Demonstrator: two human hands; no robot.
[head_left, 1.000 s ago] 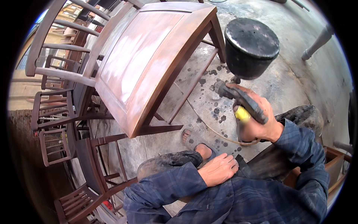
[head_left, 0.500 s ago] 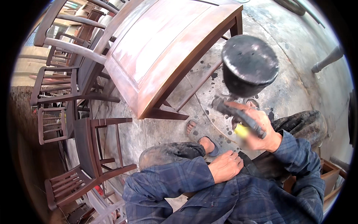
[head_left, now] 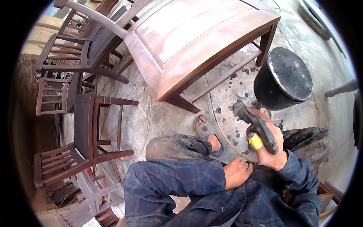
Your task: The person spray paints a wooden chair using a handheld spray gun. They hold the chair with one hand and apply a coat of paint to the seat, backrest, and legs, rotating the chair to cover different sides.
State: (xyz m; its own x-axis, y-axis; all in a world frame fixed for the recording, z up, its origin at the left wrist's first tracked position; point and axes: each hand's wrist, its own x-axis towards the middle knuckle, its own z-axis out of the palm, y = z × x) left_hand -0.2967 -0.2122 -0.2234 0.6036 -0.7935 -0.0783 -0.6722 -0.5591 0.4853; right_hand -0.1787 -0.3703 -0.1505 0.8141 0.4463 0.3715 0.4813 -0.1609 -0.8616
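My right hand (head_left: 279, 137) grips a dark, long-bodied handheld tool (head_left: 260, 126) with a knobbed head, held in the air below the black bucket. A yellow band (head_left: 255, 141) shows beside the tool at my thumb; I cannot tell whether it wraps the thumb or a tool part. My left hand (head_left: 237, 173) lies on my lap, fingers loosely stretched out and nothing held. In front of me stands a wooden chair or low table (head_left: 211, 60), its broad panelled top streaked with whitish patches and its rim reddish brown.
The round black bucket (head_left: 283, 81) stands beyond the tool, flat top upward. Several dark wooden chairs (head_left: 84, 125) crowd the left. A thin hose (head_left: 223, 140) crosses the spotted concrete floor (head_left: 170, 113) near my sandalled foot (head_left: 206, 132). A turned wooden leg (head_left: 342, 89) lies at right.
The view has shifted, so the chairs sit higher and the bucket farther right. My right hand with the tool appears farther right and slightly lower. The left hand still rests on my lap.
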